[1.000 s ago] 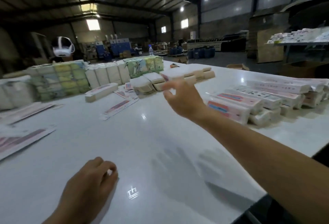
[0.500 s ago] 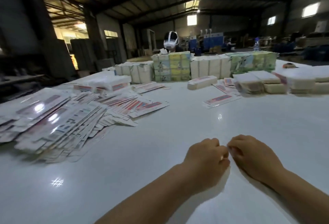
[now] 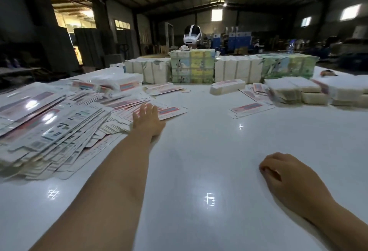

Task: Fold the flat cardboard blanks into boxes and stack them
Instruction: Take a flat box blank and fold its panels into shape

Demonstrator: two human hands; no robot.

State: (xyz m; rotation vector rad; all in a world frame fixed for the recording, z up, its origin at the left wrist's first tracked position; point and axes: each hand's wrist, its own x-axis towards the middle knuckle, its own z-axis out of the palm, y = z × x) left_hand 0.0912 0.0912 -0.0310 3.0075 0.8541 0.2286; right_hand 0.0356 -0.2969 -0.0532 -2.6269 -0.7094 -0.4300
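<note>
White table (image 3: 199, 161), bare in the middle as folding space. Heap of blanks (image 3: 59, 123) fanned at left for easy picking. Left hand (image 3: 147, 120) stretched onto the heap's edge, fingers straight, flat on a blank (image 3: 171, 111), likely to drag it clear. Right hand (image 3: 286, 179) idle, loosely curled, holding nothing.
</note>
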